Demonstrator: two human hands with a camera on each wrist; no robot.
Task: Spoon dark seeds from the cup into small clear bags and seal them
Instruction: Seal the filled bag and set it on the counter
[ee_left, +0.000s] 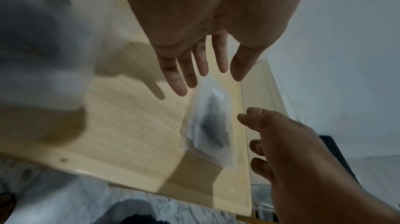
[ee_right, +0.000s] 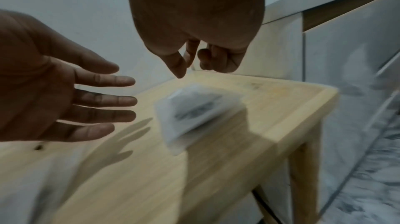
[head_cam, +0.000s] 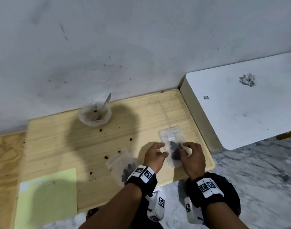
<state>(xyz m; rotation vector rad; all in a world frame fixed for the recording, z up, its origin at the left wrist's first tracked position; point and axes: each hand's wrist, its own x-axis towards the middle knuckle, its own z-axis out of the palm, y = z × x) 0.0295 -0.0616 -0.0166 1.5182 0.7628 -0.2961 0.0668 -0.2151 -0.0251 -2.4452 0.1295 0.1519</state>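
A small clear bag [head_cam: 172, 146] with dark seeds in it lies flat on the wooden table [head_cam: 75, 146] between my two hands. My left hand [head_cam: 155, 152] hovers just left of it with straight, spread fingers [ee_left: 201, 67] and holds nothing. My right hand [head_cam: 188, 152] hangs just right of the bag with loosely curled fingers [ee_right: 216, 60], apart from it. In the wrist views the bag [ee_left: 210, 121] [ee_right: 199, 113] is blurred. A second bag of seeds [head_cam: 125, 167] lies by my left wrist. The clear cup [head_cam: 95, 115], with the spoon [head_cam: 105, 103] standing in it, sits at the back.
Loose dark seeds [head_cam: 106, 157] are scattered over the table between the cup and the bags. A pale yellow sheet [head_cam: 47, 195] lies at the front left. A white table [head_cam: 240, 104] adjoins on the right. The bag lies near the wooden table's right edge [ee_right: 303, 121].
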